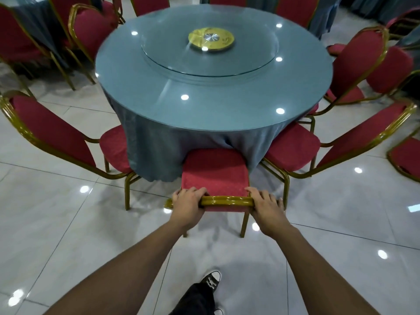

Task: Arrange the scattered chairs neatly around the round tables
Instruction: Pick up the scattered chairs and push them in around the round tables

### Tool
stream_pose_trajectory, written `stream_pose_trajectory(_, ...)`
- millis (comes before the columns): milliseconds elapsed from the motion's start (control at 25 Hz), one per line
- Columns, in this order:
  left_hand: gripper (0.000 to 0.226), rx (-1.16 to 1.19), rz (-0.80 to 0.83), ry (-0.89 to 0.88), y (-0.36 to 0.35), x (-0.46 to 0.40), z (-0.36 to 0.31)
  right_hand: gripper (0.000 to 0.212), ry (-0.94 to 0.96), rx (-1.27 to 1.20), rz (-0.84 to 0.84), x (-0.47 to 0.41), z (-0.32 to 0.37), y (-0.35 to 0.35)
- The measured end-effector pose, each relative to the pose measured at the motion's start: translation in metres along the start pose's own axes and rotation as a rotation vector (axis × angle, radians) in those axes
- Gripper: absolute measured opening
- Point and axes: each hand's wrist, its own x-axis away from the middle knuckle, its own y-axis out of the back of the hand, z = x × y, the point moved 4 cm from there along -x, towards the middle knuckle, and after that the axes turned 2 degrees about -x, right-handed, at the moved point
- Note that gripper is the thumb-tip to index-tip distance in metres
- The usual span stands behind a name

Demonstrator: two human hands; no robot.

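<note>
Sweeping from the left, a red chair with a gold frame (54,135) stands angled toward the round table (213,87), its seat tucked against the hanging blue cloth (156,142). Behind it, further red chairs (91,30) crowd the far left side near another draped table.

At the near edge of the round table sits the middle chair (216,173), its seat front pushed under the cloth. The left hand (188,205) wraps the gold top rail (227,200) of this chair's back, fingers curled over it toward the seat. The right hand (266,208) grips the same rail at its other end, fingers likewise curled over. Both bare forearms reach forward from the bottom of the view.

On the table lies a glass turntable (211,48) with a gold hub (211,39) at its centre.

Below, 1 black trouser leg and black-and-white sneaker (212,279) step on the glossy white tile floor (68,223).

To the right, 2 more red chairs (354,144) face the table, one behind the other, with others beyond at the frame edge.
</note>
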Motion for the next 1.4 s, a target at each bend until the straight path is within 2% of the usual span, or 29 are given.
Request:
stream_pose_trajectory(400,0.032,0.013,0.001,0.022,0.019,-0.113,0.008,0.056,-0.011,-0.024,-0.003,-0.107,0.002,0.035)
stream_pose_trajectory(600,0.03,0.024,0.007,0.017,0.022,-0.129,0.01,0.056,0.002,-0.042,-0.005,-0.122,0.002,0.038)
stream_pose_trajectory(760,0.027,0.015,0.071,0.018,0.031,-0.119,0.001,0.054,-0.004,-0.028,-0.038,-0.116,0.003,0.042)
stream_pose_trajectory(1000,0.03,0.064,0.069,-0.188,0.058,-0.099,-0.039,0.036,-0.003,-0.248,-0.092,-0.093,0.009,0.059)
stream_pose_trajectory(1200,0.027,0.038,0.005,-0.347,0.077,-0.105,-0.097,0.034,-0.045,-0.302,-0.267,-0.071,-0.008,0.09)
stream_pose_trajectory(1400,0.025,0.062,-0.023,-0.506,0.075,-0.113,-0.173,0.036,-0.146,-0.32,-0.456,-0.04,-0.056,0.124)
